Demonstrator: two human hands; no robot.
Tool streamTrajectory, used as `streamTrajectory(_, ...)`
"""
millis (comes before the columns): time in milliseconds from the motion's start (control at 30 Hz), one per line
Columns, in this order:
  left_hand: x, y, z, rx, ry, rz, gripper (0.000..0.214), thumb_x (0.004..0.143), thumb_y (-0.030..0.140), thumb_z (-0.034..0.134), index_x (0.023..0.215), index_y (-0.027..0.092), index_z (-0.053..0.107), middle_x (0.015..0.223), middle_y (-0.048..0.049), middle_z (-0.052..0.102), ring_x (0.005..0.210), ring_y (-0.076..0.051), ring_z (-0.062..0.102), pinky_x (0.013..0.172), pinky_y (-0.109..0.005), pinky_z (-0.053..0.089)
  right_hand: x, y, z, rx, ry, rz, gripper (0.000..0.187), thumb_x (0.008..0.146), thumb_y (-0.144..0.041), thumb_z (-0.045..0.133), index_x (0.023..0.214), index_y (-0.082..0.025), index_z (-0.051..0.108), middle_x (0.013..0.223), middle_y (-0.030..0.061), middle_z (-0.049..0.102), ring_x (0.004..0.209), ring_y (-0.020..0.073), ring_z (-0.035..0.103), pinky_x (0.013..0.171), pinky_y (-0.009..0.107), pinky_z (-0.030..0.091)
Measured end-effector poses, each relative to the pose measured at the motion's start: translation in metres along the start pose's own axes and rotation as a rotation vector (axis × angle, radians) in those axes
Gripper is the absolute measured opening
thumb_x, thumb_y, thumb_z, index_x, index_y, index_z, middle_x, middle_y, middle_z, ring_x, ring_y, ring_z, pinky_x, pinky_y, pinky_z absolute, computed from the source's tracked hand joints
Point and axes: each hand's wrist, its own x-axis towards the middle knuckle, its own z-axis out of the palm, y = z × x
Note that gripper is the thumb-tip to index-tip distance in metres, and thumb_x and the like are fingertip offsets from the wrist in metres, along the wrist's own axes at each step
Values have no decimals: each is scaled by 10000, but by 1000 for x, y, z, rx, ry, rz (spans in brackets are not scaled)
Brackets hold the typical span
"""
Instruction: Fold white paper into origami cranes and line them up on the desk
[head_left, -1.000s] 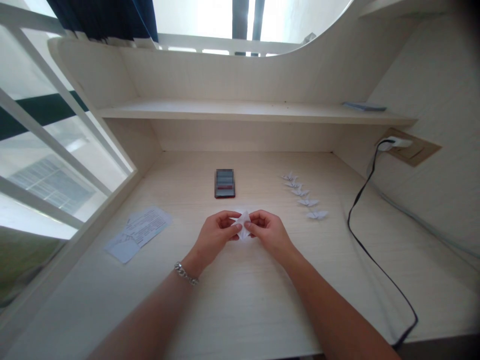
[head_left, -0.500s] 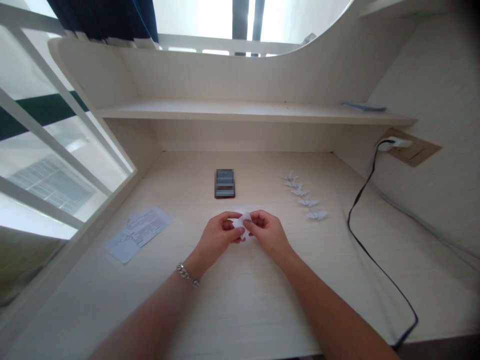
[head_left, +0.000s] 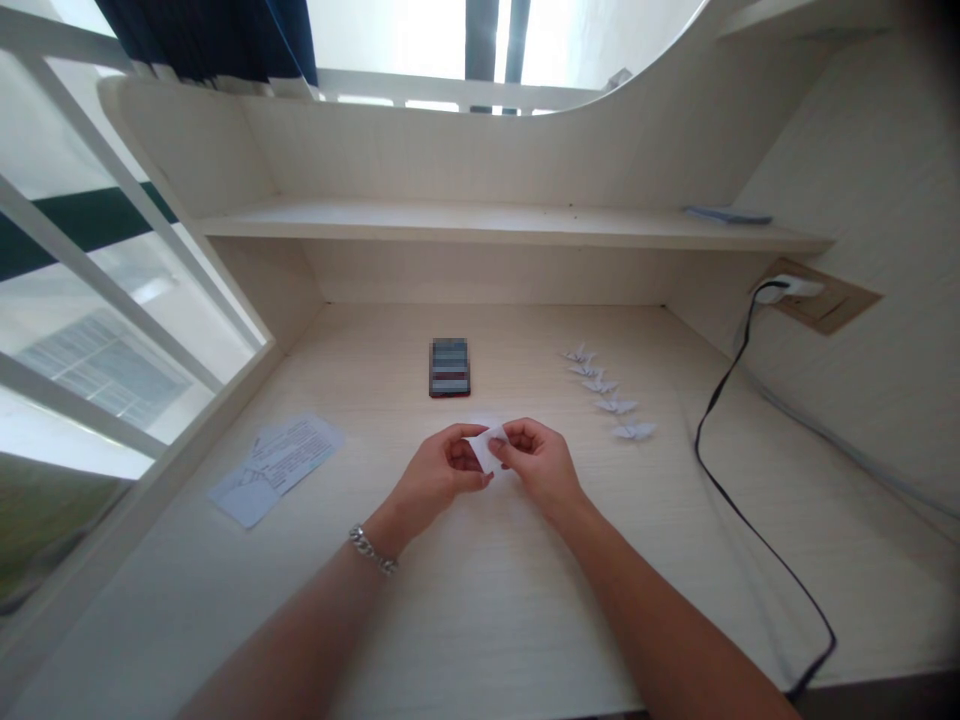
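A small folded piece of white paper (head_left: 487, 450) is held above the desk between my two hands. My right hand (head_left: 544, 465) pinches its right side, thumb in front and fingers behind. My left hand (head_left: 439, 470), with a silver chain bracelet at the wrist, curls round the left side. Its forefinger is at the paper's upper edge and its thumb by the lower corner. To the right, several folded paper cranes (head_left: 600, 386) lie in a slanting row. Beyond my hands lies a phone (head_left: 450, 368) with a blurred screen.
Printed paper sheets (head_left: 277, 465) lie on the desk's left side. A black cable (head_left: 724, 480) runs from the wall socket (head_left: 825, 295) down the right side to the front edge. A shelf (head_left: 510, 220) spans the back, with a flat bluish item (head_left: 727, 214) on it.
My left thumb has moved down off the face of the paper to its lower corner. The paper has turned and shows a flatter, wider face. Everything else stays put.
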Motion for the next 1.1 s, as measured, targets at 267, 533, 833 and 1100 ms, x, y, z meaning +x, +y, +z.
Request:
streamTrajectory(267, 0, 1, 2, 43, 23, -18, 410, 606, 164, 683, 995, 130, 558, 673, -19, 618, 628, -146, 610, 604, -263, 477, -1, -1, 0, 27, -35, 48, 211, 597, -308, 701, 714, -163, 603, 612, 2, 610, 528, 115, 533, 495, 242, 428)
streamTrajectory(533, 1, 6, -3, 92, 146, -14, 264, 654, 283, 664, 874, 142, 628, 753, -44, 644, 665, -127, 590, 576, -224, 474, -2, -3, -1, 87, -108, 155, 210, 581, -289, 711, 703, -157, 603, 629, -7, 614, 548, 97, 545, 482, 201, 426)
streamTrajectory(833, 1, 3, -6, -54, 149, -23, 152, 633, 221, 668, 760, 140, 646, 725, -30, 639, 665, -137, 594, 618, -266, 481, -5, -7, -5, 238, -161, 259, 200, 574, -231, 710, 757, -167, 663, 712, 8, 643, 604, 112, 583, 553, 233, 487)
streamTrajectory(1100, 0, 5, -4, -158, 142, -24, 104, 639, 188, 638, 715, 126, 672, 733, -47, 648, 701, -152, 597, 663, -285, 484, -5, -12, -6, 288, -194, 250, 177, 648, -300, 655, 712, -138, 686, 712, 51, 650, 657, 153, 595, 627, 300, 510)
